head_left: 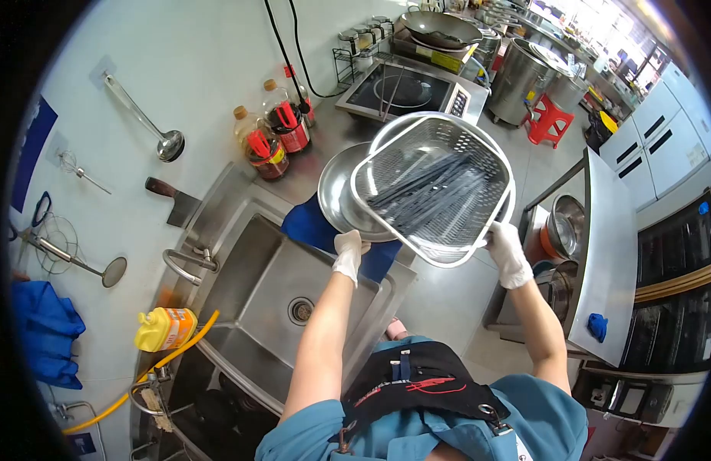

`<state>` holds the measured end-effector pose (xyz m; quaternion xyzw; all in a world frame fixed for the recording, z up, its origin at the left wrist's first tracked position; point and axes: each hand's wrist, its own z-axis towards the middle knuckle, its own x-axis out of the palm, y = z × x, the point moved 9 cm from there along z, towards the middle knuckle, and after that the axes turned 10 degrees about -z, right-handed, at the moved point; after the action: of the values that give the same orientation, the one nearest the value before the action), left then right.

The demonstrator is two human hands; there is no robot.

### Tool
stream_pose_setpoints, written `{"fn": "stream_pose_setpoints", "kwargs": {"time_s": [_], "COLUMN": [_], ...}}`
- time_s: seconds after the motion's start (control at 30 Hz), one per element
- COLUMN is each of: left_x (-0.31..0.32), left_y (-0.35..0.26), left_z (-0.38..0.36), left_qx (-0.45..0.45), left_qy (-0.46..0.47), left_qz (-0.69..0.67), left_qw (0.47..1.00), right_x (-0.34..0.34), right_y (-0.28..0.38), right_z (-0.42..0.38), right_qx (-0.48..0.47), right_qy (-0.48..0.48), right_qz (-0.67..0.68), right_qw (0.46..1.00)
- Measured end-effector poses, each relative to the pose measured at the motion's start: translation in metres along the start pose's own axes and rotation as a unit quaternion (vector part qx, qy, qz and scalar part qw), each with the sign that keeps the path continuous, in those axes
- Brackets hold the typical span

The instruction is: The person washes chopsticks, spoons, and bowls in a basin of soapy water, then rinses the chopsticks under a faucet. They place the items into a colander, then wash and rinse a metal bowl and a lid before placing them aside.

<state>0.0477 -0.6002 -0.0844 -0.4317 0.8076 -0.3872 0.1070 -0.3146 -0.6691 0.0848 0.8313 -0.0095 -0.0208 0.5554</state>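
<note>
A perforated steel basket (pixel 354 184) holding several long black chopsticks (pixel 428 192) is tilted over the end of the counter. My right hand (pixel 510 257), in a white glove, grips its lower right edge; the fingertips are partly hidden behind the rim. Under the basket shows the rim of a large round steel basin (pixel 417 117). A second steel bowl (pixel 335 188) stands to the left, partly covered by the basket. My left hand (pixel 348 253), gloved too, is closed at this bowl's near rim. Beneath the bowl lies a blue cloth (pixel 303 227).
A steel sink (pixel 256 288) with a faucet (pixel 188 265) lies to the left. Sauce bottles (pixel 262 150) and an induction cooker (pixel 394 88) stand behind. A cleaver (pixel 175 201) leans at the sink's back edge. At right is a steel table (pixel 613 261); a red stool (pixel 550 121) stands farther back.
</note>
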Motion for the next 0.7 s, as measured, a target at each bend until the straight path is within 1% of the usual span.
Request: {"fn": "stream_pose_setpoints", "kwargs": {"time_s": [0.03,0.07,0.1,0.13,0.17,0.23,0.3,0.37,0.43,0.5,0.57,0.6,0.63,0.7], "left_x": [-0.004,-0.006,-0.008,-0.012,-0.021,-0.039,-0.059,-0.076,-0.098,-0.121,-0.139,-0.148,-0.157,-0.177], "left_y": [-0.004,-0.001,0.003,0.005,0.004,0.003,0.006,0.007,0.009,0.011,0.019,0.023,0.031,0.053], "left_z": [-0.005,-0.009,-0.012,-0.009,-0.012,-0.019,-0.022,-0.027,-0.035,-0.046,-0.055,-0.060,-0.062,-0.064], "left_qx": [0.003,-0.030,-0.063,-0.063,-0.061,-0.041,-0.042,-0.027,-0.026,-0.021,-0.021,-0.017,-0.021,-0.039], "left_qy": [-0.001,0.012,0.025,0.048,0.044,0.028,0.042,0.079,0.084,0.066,0.067,0.066,0.069,0.064], "left_qz": [0.000,-0.041,-0.082,-0.079,-0.079,-0.186,-0.180,-0.148,-0.148,-0.122,-0.110,-0.104,-0.099,-0.088], "left_qw": [1.000,0.999,0.994,0.994,0.994,0.981,0.982,0.985,0.985,0.990,0.992,0.992,0.992,0.993], "right_x": [0.015,0.041,0.059,0.076,0.092,0.118,0.136,0.144,0.148,0.146,0.155,0.155,0.152,0.140], "right_y": [-0.016,-0.003,-0.022,-0.033,-0.040,-0.049,-0.062,-0.076,-0.082,-0.088,-0.071,-0.069,-0.081,-0.090], "right_z": [0.020,0.009,0.028,0.037,0.039,0.041,0.049,0.060,0.066,0.073,0.065,0.064,0.075,0.083], "right_qx": [0.000,-0.016,0.006,0.021,0.051,0.068,0.072,0.069,0.056,0.063,0.054,0.074,0.096,0.119], "right_qy": [0.010,0.023,0.048,0.047,0.040,0.009,0.005,-0.009,-0.010,-0.030,0.051,0.099,0.154,0.179], "right_qz": [-0.003,-0.025,-0.011,-0.003,0.001,-0.005,-0.007,-0.019,-0.050,-0.056,-0.141,-0.211,-0.209,-0.298], "right_qw": [1.000,0.999,0.999,0.999,0.998,0.998,0.997,0.997,0.997,0.996,0.987,0.970,0.961,0.930]}}
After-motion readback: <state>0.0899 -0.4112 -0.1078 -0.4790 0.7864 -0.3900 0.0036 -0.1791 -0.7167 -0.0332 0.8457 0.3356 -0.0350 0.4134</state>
